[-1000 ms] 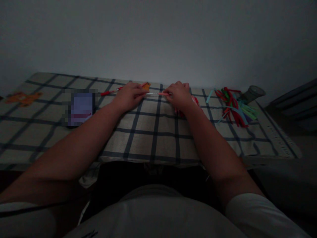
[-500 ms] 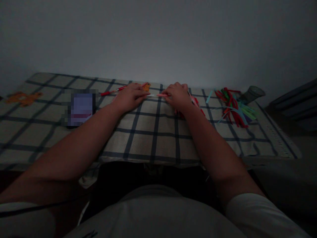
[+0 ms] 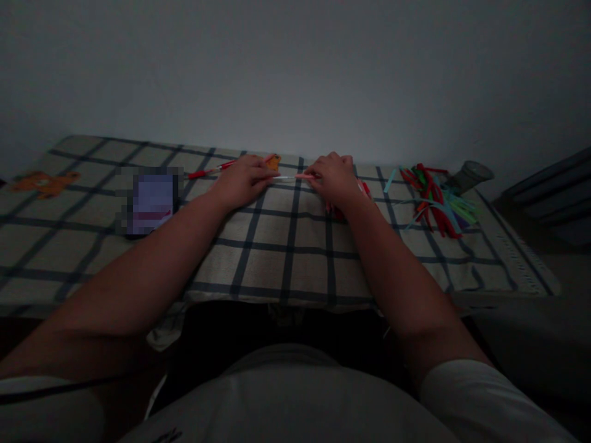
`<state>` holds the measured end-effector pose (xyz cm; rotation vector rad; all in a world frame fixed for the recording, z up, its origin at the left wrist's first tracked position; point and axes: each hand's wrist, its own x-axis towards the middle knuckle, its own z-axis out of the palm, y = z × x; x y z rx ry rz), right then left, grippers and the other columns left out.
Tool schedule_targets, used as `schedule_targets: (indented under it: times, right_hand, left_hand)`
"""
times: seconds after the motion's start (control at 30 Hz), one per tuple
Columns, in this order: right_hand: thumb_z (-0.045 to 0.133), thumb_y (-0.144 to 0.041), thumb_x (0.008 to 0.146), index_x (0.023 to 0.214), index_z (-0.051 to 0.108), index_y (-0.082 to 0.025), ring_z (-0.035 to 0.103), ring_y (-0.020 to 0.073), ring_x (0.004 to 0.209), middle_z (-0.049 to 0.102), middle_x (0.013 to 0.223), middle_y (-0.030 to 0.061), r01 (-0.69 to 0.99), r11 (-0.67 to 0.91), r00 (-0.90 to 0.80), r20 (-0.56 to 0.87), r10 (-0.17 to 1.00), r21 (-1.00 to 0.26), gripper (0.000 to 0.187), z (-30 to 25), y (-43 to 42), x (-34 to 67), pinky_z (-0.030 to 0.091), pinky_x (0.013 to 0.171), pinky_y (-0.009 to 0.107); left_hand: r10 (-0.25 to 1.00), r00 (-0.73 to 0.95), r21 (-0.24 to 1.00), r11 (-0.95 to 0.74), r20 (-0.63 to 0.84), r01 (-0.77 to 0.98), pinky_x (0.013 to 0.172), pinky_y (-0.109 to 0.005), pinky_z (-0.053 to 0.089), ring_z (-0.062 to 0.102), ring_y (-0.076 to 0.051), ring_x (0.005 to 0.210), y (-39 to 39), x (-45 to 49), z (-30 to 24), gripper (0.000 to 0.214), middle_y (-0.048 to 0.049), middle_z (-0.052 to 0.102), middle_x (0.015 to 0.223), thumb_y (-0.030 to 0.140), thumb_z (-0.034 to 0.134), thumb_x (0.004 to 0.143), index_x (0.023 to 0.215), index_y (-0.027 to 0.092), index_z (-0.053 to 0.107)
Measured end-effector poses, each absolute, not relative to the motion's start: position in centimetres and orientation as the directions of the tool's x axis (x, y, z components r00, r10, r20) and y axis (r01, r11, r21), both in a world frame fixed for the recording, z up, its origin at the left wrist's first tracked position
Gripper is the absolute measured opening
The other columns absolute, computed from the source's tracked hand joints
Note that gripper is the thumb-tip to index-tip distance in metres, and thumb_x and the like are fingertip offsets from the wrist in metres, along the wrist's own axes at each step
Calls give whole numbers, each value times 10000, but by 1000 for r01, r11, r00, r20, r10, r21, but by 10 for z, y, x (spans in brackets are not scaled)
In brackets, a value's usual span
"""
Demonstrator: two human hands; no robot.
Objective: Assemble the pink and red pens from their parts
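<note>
A thin white-and-pink stick [image 3: 287, 177] stretches between my two hands just above the checked cloth; its exact kind I cannot make out. My left hand [image 3: 247, 178] is closed on the white end. The pink end is pinched by my right hand [image 3: 333, 177], thumb and fingertips together. Behind my left hand an orange cut-out piece [image 3: 274, 162] partly shows. A red pen-like stick [image 3: 198, 174] lies just left of that hand. Red and white pieces [image 3: 364, 187] lie under and beside my right hand, partly covered by it.
A phone-like device [image 3: 154, 200] with a lit screen lies beside my left forearm. Farther left is an orange flat figure [image 3: 45, 184]. At the right sit a pile of coloured strips [image 3: 438, 206] and a dark glass [image 3: 473, 175] tipped over them. A wall [image 3: 295, 74] rises behind the table.
My right hand has shifted slightly to the right with the pink end, and a little more of the white part shows. My left hand stays nearly still.
</note>
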<state>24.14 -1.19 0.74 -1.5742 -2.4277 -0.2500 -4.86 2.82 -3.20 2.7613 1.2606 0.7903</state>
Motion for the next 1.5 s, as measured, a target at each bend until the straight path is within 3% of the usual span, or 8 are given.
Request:
schedule_targets:
  times: [0.23, 0.43, 0.67, 0.93, 1.13, 1.3, 1.5]
  right_hand:
    - [471, -413, 1185, 1353, 861, -260, 526, 404, 1271, 785, 1361, 197, 912, 409, -401, 282, 872, 33, 451, 9, -16, 237, 340, 1048, 540]
    - [462, -326, 1171, 1372, 852, -254, 548, 421, 1324, 772, 1376, 193, 920, 392, -381, 269, 885, 14, 444, 11, -16, 242, 339, 1076, 554]
    - [495, -368, 1150, 1331, 858, -235, 547, 437, 1292, 786, 1245, 205, 910, 414, -387, 320, 864, -17, 427, 9, -13, 243, 348, 1055, 563]
    - [444, -388, 1180, 1337, 864, -242, 552, 421, 1305, 800, 1318, 205, 903, 430, -403, 312, 860, -19, 472, 7, -13, 240, 352, 1072, 564]
    - [478, -381, 1178, 1374, 852, -226, 564, 412, 1304, 786, 1345, 205, 898, 439, -429, 272, 861, 26, 450, 11, -19, 234, 341, 1073, 549]
    - [455, -400, 1197, 1364, 857, -250, 550, 398, 1301, 778, 1358, 184, 889, 458, -447, 264, 855, 21, 461, 12, -22, 230, 324, 1063, 525]
    - [457, -379, 1192, 1359, 861, -276, 540, 395, 1298, 781, 1356, 174, 868, 496, -477, 283, 832, 5, 449, 8, -23, 228, 319, 1079, 532]
  left_hand:
    - [698, 558, 232, -694, 449, 681, 1155, -513, 541, 683, -321, 1300, 29, -47, -33, 382, -112, 799, 1323, 385, 612, 1111, 1379, 310, 873]
    - [722, 537, 231, -666, 436, 709, 1169, -542, 546, 686, -346, 1317, 27, -47, -30, 396, -171, 788, 1360, 374, 595, 1123, 1370, 243, 876]
    - [719, 524, 230, -664, 456, 712, 1151, -520, 558, 687, -329, 1280, 31, -50, -33, 381, -146, 793, 1330, 383, 620, 1117, 1394, 277, 860]
    - [707, 555, 220, -683, 439, 696, 1196, -516, 541, 693, -335, 1325, 24, -45, -28, 412, -147, 805, 1364, 418, 586, 1138, 1386, 252, 870]
    - [699, 570, 218, -694, 433, 686, 1184, -519, 546, 693, -332, 1331, 28, -46, -32, 401, -108, 811, 1332, 432, 589, 1129, 1397, 324, 867]
    - [691, 580, 211, -703, 432, 680, 1212, -494, 529, 685, -315, 1369, 27, -46, -32, 427, -122, 810, 1390, 440, 584, 1137, 1433, 280, 847]
    - [716, 557, 213, -675, 421, 706, 1130, -448, 566, 742, -292, 1215, 32, -48, -34, 457, -124, 846, 1243, 461, 659, 1088, 1458, 250, 827]
